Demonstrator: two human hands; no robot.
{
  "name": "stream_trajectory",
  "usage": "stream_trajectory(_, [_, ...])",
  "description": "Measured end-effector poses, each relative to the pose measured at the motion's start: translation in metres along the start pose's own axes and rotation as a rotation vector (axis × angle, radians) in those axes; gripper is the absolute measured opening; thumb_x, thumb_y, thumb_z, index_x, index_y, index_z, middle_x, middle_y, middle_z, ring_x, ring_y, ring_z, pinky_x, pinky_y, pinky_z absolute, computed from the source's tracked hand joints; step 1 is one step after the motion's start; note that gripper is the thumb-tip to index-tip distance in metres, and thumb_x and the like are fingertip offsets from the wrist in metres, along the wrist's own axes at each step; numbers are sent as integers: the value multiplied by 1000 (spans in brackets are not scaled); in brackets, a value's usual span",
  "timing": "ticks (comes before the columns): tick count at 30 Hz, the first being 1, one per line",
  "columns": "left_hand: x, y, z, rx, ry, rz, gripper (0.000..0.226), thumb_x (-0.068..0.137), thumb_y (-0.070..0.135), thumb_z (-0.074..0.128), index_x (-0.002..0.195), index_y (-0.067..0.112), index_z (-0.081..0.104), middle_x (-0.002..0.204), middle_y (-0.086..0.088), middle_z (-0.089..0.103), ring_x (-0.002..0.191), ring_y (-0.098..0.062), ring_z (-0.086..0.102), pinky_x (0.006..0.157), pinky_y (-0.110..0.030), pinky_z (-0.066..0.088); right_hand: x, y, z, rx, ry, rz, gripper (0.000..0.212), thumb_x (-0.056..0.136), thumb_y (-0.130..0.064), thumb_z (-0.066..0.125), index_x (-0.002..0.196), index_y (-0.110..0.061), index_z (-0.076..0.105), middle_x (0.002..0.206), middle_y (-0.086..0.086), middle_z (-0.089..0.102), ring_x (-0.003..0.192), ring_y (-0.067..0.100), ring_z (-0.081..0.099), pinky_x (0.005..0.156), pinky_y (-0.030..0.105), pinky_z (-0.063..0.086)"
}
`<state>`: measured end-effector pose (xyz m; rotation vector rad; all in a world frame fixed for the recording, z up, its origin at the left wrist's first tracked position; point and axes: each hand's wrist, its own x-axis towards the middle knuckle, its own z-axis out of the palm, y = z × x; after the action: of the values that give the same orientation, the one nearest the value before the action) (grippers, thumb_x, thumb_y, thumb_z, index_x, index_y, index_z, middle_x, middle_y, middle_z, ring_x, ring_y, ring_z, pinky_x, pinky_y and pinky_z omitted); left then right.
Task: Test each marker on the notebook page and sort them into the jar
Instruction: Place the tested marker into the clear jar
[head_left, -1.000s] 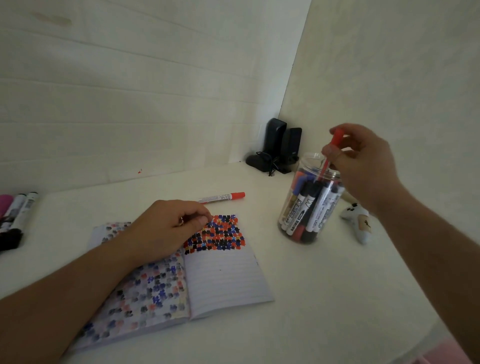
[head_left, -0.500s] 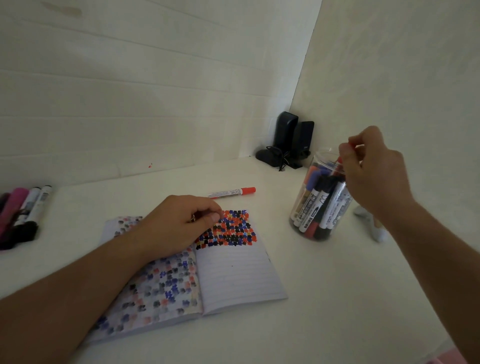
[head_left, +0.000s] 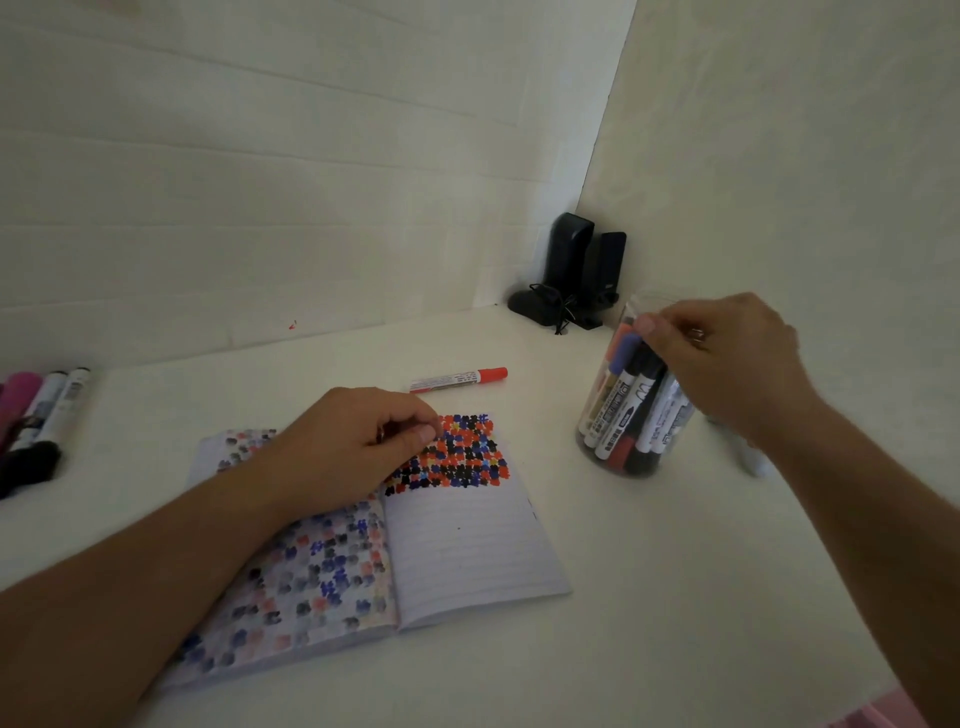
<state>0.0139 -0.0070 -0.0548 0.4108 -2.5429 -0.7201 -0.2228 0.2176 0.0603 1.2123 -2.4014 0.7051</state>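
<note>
White desk (head_left: 649, 597); jar (head_left: 628, 415) markers upright; right hand (head_left: 727, 364) fingers curled, grasp unclear; left hand (head_left: 348, 447) pressing notebook (head_left: 467, 545).

Print is seen on the barrels of the markers in the jar (head_left: 631, 410) and on the red marker (head_left: 457, 379), but nothing can be read.

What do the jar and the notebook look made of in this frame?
Jar: clear and glossy, probably plastic, though glass can't be ruled out; the markers show straight through its wall. Notebook: thin matte ruled paper; ink blots have bled through to the left page.
</note>
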Motion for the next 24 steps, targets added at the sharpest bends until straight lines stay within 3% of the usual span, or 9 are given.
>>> stream_trajectory(4, [1, 0, 0, 7, 14, -4, 20, 101, 38, 56, 114, 40, 71, 101, 29, 67, 99, 11, 58, 80, -11, 45, 1, -1, 1, 13, -9, -1, 28, 96, -67, 44, 80, -61, 67, 78, -22, 69, 93, 20, 62, 91, 55, 50])
stream_trajectory(6, [1, 0, 0, 7, 14, -6, 20, 101, 38, 56, 113, 41, 71, 101, 29, 67, 99, 11, 59, 81, -10, 45, 5, 0, 6, -52, 175, 5, 35, 97, -62, 50, 85, -38, 71, 103, -11, 68, 108, 28, 57, 96, 51, 45])
stream_trajectory(9, [0, -1, 0, 12, 6, -3, 20, 101, 38, 57, 114, 40, 71, 103, 27, 68, 99, 10, 59, 83, -11, 46, -1, -24, 25, 28, 497, -344, 18, 96, -30, 63, 90, -18, 74, 107, 4, 65, 105, 29, 56, 89, 42, 41])
stream_trajectory(11, [1, 0, 0, 28, 2, -8, 21, 101, 39, 56, 115, 41, 71, 104, 26, 69, 99, 11, 59, 82, -10, 44, -2, -49, 55, 167, 266, -498, 15, 98, -19, 60, 101, -15, 74, 114, 3, 66, 109, 22, 58, 95, 34, 45])
stream_trajectory(13, [2, 2, -1, 42, 12, -10, 21, 101, 39, 55, 114, 41, 71, 103, 27, 69, 97, 10, 60, 80, -9, 43, 1, -68, 96, 193, -129, -417, 28, 103, -23, 53, 127, -21, 66, 136, -2, 58, 126, 14, 50, 108, 30, 40])
stream_trajectory(16, [1, 6, -4, 28, 52, -5, 19, 102, 36, 55, 109, 38, 73, 95, 26, 70, 92, 6, 62, 79, -17, 49, 16, -75, 155, 37, -415, -283, 48, 106, -37, 43, 154, -26, 39, 159, -3, 36, 141, 25, 34, 114, 42, 36])
stream_trajectory(18, [1, 6, -6, 23, 79, -14, 20, 101, 35, 56, 109, 36, 74, 97, 23, 71, 92, 4, 62, 83, -24, 52, 26, -71, 175, -126, -467, -222, 50, 105, -46, 40, 153, -32, 37, 156, -3, 39, 137, 30, 32, 105, 50, 36])
stream_trajectory(21, [2, 4, -9, 12, 121, -37, 21, 101, 36, 56, 111, 35, 74, 100, 21, 72, 94, 2, 63, 86, -29, 54, 35, -72, 180, -235, -385, -216, 36, 101, -54, 48, 131, -38, 61, 128, -4, 52, 118, 24, 38, 92, 45, 37])
stream_trajectory(24, [2, 4, -10, 15, 190, -75, 20, 102, 37, 54, 110, 36, 71, 94, 20, 69, 85, 0, 62, 81, -31, 55, 34, -74, 162, -93, -240, -275, 23, 99, -48, 58, 119, -39, 68, 104, -4, 48, 98, 17, 41, 84, 38, 44])
